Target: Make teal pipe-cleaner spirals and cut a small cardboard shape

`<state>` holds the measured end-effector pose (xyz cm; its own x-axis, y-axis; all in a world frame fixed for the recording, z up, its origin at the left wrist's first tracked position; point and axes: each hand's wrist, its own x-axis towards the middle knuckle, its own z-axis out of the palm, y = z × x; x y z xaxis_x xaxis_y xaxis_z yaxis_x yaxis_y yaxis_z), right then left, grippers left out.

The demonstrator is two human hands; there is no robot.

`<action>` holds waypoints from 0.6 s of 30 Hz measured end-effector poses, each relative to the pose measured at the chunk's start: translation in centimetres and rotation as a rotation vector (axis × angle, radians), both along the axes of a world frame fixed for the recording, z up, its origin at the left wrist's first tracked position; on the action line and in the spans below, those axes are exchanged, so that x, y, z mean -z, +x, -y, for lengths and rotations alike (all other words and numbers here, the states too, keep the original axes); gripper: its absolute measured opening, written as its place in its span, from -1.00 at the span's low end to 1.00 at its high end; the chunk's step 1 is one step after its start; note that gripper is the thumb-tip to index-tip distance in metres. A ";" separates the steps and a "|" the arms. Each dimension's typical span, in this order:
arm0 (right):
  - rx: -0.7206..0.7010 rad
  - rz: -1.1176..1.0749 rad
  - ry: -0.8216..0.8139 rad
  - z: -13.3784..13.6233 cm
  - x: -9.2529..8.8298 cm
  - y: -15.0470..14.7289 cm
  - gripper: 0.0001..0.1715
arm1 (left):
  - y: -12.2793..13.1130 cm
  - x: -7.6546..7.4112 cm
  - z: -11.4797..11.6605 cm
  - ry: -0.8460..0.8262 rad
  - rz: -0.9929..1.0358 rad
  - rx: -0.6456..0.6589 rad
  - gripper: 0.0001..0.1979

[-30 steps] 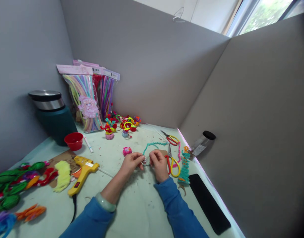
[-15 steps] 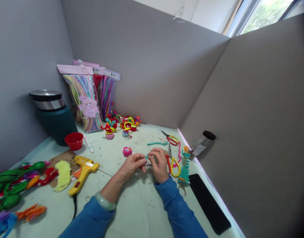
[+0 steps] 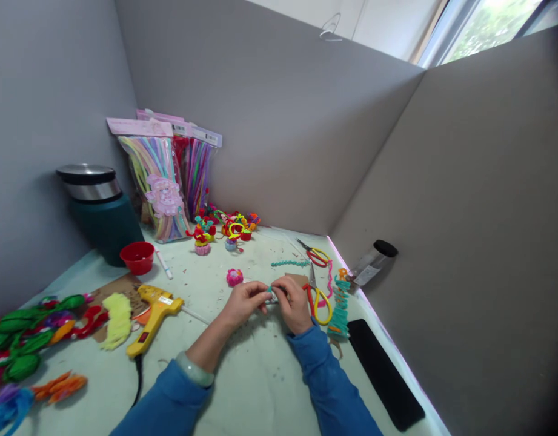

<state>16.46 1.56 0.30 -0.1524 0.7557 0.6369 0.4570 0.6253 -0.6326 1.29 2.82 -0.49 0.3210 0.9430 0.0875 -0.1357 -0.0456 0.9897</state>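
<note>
Both my hands meet over the middle of the table, closed around one small craft piece. Between their fingertips a bit of teal pipe cleaner (image 3: 269,289) shows, with something whitish beneath it, mostly covered by the fingers. My left hand (image 3: 246,303) pinches it from the left, thumb against forefinger. From the other side my right hand (image 3: 295,306) grips it with bent fingers. A pink pompom-like piece (image 3: 234,277) lies just beyond the left hand. Beside the right hand are red-and-yellow scissors (image 3: 323,307) and a teal pipe-cleaner bundle (image 3: 338,312).
On the left lie a yellow glue gun (image 3: 157,312), a red cup (image 3: 137,258) and green pipe-cleaner shapes (image 3: 26,339). A dark teal bottle (image 3: 103,224) and bagged pipe cleaners (image 3: 158,175) stand behind. At right are a black slab (image 3: 385,372) and second scissors (image 3: 315,255).
My right fingers have curled lower and closer over the small piece, baring a brown scrap behind them. The hands stay in nearly the same place; the view has shifted slightly.
</note>
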 end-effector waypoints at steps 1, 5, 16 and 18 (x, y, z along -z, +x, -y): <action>0.003 -0.001 -0.008 0.0 0.0 0.0 -0.85 | 0.0 0.0 0.1 0.013 -0.003 -0.017 -0.80; 0.015 -0.017 -0.039 0.2 0.2 -0.4 -0.85 | 0.3 -0.2 0.2 0.029 -0.006 -0.120 -0.80; 0.002 -0.108 -0.121 0.2 0.9 -0.7 -0.86 | 0.4 0.3 -0.1 0.048 0.012 -0.220 -0.74; -0.004 -0.142 -0.170 0.1 1.1 -0.8 -0.86 | 0.4 0.4 -0.1 0.100 -0.051 -0.263 -0.77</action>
<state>15.66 1.46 -0.82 -0.0739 0.8534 0.5160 0.3536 0.5062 -0.7866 1.66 2.94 -0.93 0.0723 0.9821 0.1742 -0.0569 -0.1703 0.9837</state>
